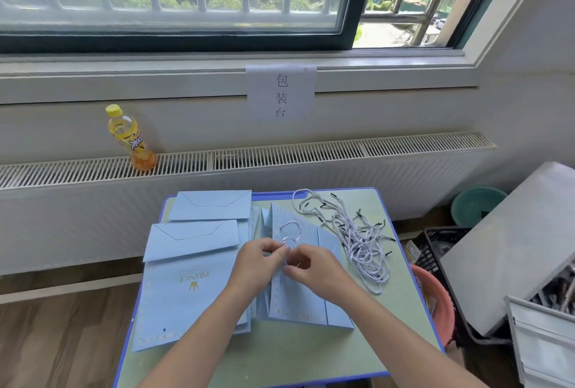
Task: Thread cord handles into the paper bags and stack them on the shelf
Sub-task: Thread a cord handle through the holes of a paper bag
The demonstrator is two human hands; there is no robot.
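Note:
A light blue paper bag (305,297) lies flat at the middle of the small table (280,362), its side fold open. A white-and-blue cord handle (292,232) loops above its top edge. My left hand (258,266) pinches the cord at the bag's edge. My right hand (311,269) pinches the cord's other end just beside it. A pile of flat blue bags (189,288) printed "PRINCE" lies to the left. Loose cord handles (357,232) with black tips are heaped at the table's right.
A yellow drink bottle (130,138) stands on the radiator grille by the window. A pink basin (435,303), a black crate (435,250), a green basin (476,204) and a grey shelf unit (513,247) crowd the floor at the right.

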